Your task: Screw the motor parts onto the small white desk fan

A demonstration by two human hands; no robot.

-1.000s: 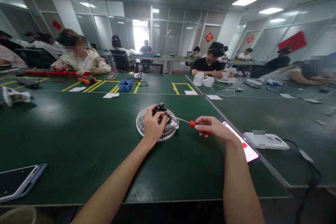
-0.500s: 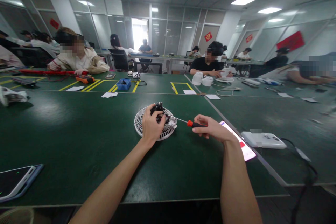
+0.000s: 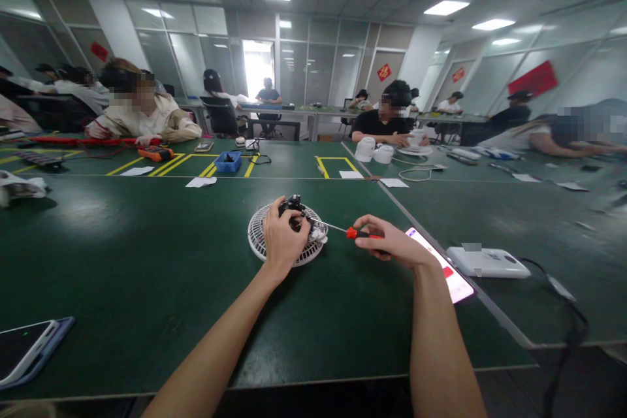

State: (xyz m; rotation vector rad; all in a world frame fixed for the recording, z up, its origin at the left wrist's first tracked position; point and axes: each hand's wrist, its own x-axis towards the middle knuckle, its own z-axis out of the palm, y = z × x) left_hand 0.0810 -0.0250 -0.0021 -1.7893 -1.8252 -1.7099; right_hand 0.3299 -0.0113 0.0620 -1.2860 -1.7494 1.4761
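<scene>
"Two hands are at work at this green table (image 3: 147, 287). What lies nearest?"

"At the near left edge, a white-edged phone (image 3: 29, 345). Next, the right hand (image 3: 394, 243): fingers closed around the red-and-black handle of a screwdriver (image 3: 351, 233). Its shaft points left."

"State of the left hand (image 3: 284, 238)?"

"Curled over a black mechanism (image 3: 292, 204), thumb and fingers gripping it. The mechanism sits on a round white grille (image 3: 257, 235), which lies flat on the table, in front of the person."

"Is the screwdriver tip seated?"

"Cannot tell; it reaches the mechanism, but the contact point is too small to read."

"Items on the right?"

"One lit phone (image 3: 453, 277) beside the right wrist; a white device (image 3: 490, 263) beyond it."

"Farther out?"

"A blue tray (image 3: 228, 162), left of centre. Across the table, a co-worker in black (image 3: 372, 124) handles a white part (image 3: 417, 139)."
</scene>
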